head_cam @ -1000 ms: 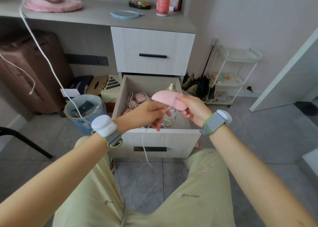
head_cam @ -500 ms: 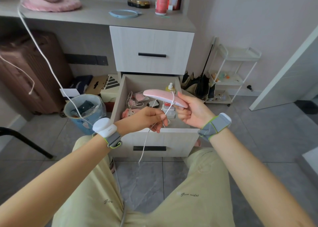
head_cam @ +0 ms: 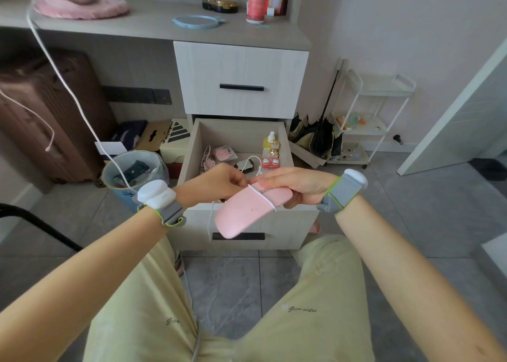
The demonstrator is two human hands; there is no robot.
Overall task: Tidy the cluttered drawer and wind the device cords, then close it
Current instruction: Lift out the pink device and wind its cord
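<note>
My right hand [head_cam: 297,184] grips one end of a flat pink device [head_cam: 247,213], whose free end tilts down toward me in front of the open lower drawer [head_cam: 192,153]. Its thin white cord [head_cam: 263,198] crosses over the device in one loop, and a loose length hangs down at the left. My left hand [head_cam: 219,182] pinches the cord just beside the device's held end. Inside the drawer lie a small pink gadget [head_cam: 223,153], a yellow bottle [head_cam: 271,142], a red-and-white case [head_cam: 270,163] and other small items, partly hidden by my hands.
The upper drawer [head_cam: 241,79] is shut. A bin [head_cam: 134,169] stands left of the drawer, with a brown suitcase [head_cam: 49,115] behind it. A white cable [head_cam: 63,79] hangs from the desk top. A white trolley [head_cam: 367,120] and folded umbrella [head_cam: 318,137] stand at the right.
The pink device has swung from level above the drawer to tilted down toward me. The cord now lies across it in a loop, and my hands have come close together.
</note>
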